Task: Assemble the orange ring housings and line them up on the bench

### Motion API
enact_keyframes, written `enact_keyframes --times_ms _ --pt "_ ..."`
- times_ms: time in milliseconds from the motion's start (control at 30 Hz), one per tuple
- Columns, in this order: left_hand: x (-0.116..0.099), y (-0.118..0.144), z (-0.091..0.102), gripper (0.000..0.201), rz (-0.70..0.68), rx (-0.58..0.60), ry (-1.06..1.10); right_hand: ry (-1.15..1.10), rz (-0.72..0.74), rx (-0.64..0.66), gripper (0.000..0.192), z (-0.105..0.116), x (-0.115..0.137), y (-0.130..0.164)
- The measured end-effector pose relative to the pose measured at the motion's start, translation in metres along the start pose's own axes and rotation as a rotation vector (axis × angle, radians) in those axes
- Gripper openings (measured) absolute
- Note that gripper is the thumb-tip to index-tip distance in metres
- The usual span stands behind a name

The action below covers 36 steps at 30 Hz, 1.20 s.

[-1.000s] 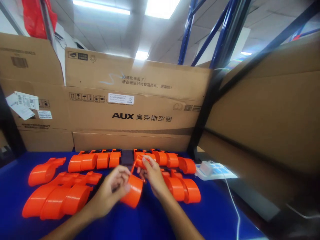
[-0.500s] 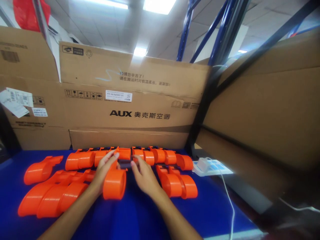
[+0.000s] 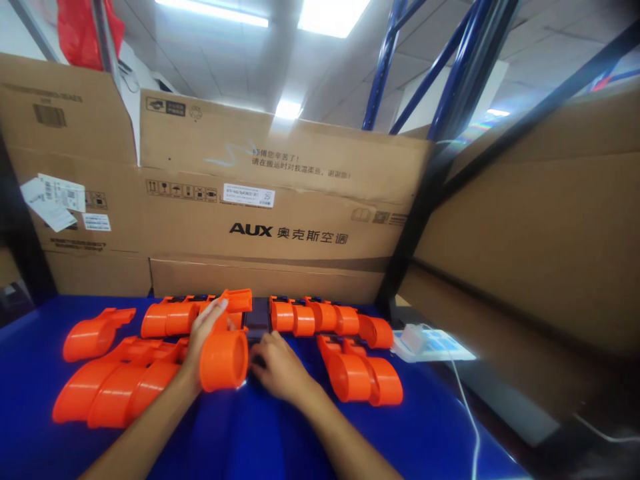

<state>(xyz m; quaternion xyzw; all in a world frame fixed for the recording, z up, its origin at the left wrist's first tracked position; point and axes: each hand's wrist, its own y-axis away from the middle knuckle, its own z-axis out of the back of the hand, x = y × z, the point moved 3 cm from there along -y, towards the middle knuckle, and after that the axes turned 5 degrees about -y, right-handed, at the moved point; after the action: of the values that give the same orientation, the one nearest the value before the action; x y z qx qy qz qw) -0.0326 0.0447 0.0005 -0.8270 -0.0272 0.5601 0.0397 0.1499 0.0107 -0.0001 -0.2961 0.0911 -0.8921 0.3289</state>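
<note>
Fitting work is under way at the back row of orange parts. Left hand (image 3: 203, 333) grips an orange housing (image 3: 224, 360), fingers (image 3: 213, 313) curled over its top and flank, the round open end facing the camera and the narrow spout end (image 3: 235, 300) raised beyond the fingertips. Housing sits just to the left of a dark block (image 3: 257, 319) that lies in the gap of the back row (image 3: 320, 319). Right hand (image 3: 280, 367) rests palm down on the blue table (image 3: 425, 427), fingers bent with their tips pressed at the near edge of the dark block; whether they pinch anything I cannot tell, as the fingertips are hidden.

Judgement: the step in hand is seating the housing against the dark block. The next move likely calls for the left hand to lower the spout end level with the row while the right steadies the block from sliding.

Both forearms enter from the bottom edge and converge at the block, wrists low, left wrist turned slightly inward. More orange housings lie left of the left hand (image 3: 115, 383) and right of the right hand (image 3: 363, 377). A white charger with cord (image 3: 415, 337) lies well to the right.
</note>
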Motion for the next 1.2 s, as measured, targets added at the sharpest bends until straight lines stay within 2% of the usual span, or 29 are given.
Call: enact_keyframes --times_ms 100,233,333,567,700,867,1200 --pt "0.002 0.004 -0.002 0.041 -0.032 -0.089 0.041 -0.178 -0.076 -0.089 0.009 0.011 -0.006 0.004" --pt "0.003 0.007 -0.006 0.039 -0.028 -0.107 -0.007 -0.564 -0.206 -0.322 0.017 0.026 -0.014 0.006" --pt "0.004 0.008 -0.012 0.043 0.000 -0.093 -0.037 -0.826 -0.223 -0.476 0.027 0.035 -0.016 0.003" --pt "0.001 0.028 -0.030 0.052 -0.040 -0.030 -0.035 -1.018 -0.199 -0.708 0.033 0.049 -0.019 0.004" --pt "0.002 0.032 -0.036 0.059 -0.002 0.039 -0.041 -1.078 -0.198 -0.758 0.044 0.050 -0.020 0.005" --pt "0.004 0.030 -0.037 0.063 -0.002 0.054 -0.023 -1.043 -0.221 -0.744 0.036 0.049 -0.023 0.004" --pt "0.005 0.031 -0.036 0.065 0.038 0.069 -0.020 -0.950 -0.232 -0.720 0.036 0.048 -0.028 0.005"
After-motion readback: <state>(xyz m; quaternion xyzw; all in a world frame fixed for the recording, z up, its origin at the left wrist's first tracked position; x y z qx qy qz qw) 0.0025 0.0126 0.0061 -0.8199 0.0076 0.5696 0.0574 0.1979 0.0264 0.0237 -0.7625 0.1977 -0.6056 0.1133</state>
